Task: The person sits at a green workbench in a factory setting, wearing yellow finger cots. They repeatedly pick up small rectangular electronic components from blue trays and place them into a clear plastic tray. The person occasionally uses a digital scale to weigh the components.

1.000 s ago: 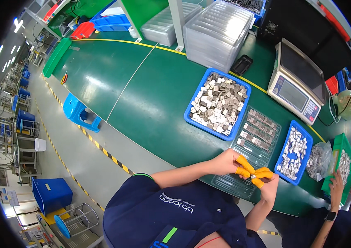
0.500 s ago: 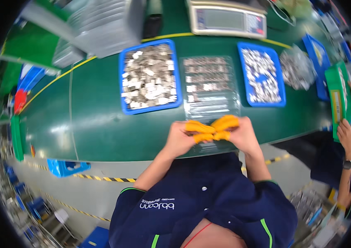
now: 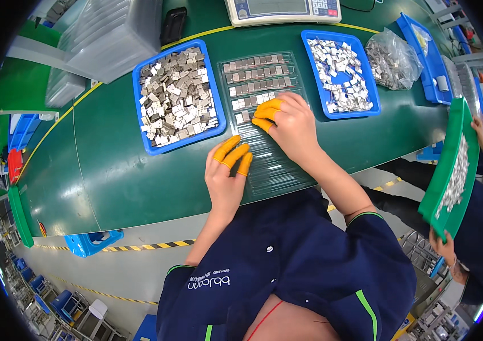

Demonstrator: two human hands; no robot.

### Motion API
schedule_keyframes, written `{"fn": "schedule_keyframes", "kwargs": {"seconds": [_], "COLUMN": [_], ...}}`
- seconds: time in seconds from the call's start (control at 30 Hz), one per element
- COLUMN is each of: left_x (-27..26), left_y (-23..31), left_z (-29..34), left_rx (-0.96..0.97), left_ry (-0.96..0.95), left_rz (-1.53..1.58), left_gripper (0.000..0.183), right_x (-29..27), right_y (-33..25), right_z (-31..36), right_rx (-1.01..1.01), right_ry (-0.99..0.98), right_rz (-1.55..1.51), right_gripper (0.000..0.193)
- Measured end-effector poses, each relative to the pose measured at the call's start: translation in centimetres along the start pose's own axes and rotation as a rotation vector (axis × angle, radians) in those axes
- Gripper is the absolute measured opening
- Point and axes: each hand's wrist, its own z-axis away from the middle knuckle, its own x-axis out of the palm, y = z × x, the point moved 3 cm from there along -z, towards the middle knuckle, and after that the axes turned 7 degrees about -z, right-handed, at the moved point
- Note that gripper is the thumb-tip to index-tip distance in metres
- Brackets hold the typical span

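Orange finger cots cover several fingertips on both hands. My right hand (image 3: 294, 124) reaches over a clear plastic tray (image 3: 270, 165), thumb and fingers pinched at its fifth row; what sits between them is too small and covered to make out. Beside those fingertips lies a small metal connector (image 3: 242, 117) in the tray. Rows of similar connectors (image 3: 258, 74) fill the tray's far part, while ridged bare slots show nearer me. My left hand (image 3: 226, 176) hovers by the tray's left edge, its fingers bent and apart, with nothing visible in them.
Left of the tray is a blue bin (image 3: 156, 150) heaped with metal connectors; right of it, another blue bin (image 3: 355, 113) with white-and-metal parts. A scale (image 3: 281, 14), a bag of parts (image 3: 395, 59) and stacked clear trays (image 3: 119, 40) stand farther back. A co-worker holds a green tray (image 3: 462, 170).
My hands were together at the tray's near end; they have parted. The right moved forward to the fifth row, the left moved left. At right, the co-worker's green tray has tilted, showing small parts inside.
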Motion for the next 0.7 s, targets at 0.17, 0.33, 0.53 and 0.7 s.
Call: {"fn": "schedule_keyframes", "kwargs": {"seconds": [0.17, 0.33, 0.53, 0.7], "left_x": [0.3, 0.4, 0.5, 0.6], "left_y": [-0.1, 0.1, 0.1, 0.6], "left_z": [1.3, 1.5, 1.4, 1.2], "left_rx": [0.001, 0.012, 0.051, 0.089], "left_ry": [-0.03, -0.061, -0.083, -0.074], "left_rz": [-0.035, -0.098, -0.11, -0.153], "left_gripper": [0.026, 0.025, 0.027, 0.026], "right_x": [1.0, 0.8, 0.0, -1.8], "right_y": [0.3, 0.3, 0.9, 1.8], "right_z": [0.0, -0.1, 0.5, 1.3], "right_rx": [-0.049, -0.068, 0.001, 0.17], "right_ry": [-0.053, -0.092, -0.029, -0.017], "right_rz": [0.058, 0.024, -0.066, -0.187], "right_gripper": [0.017, 0.018, 0.017, 0.014]}}
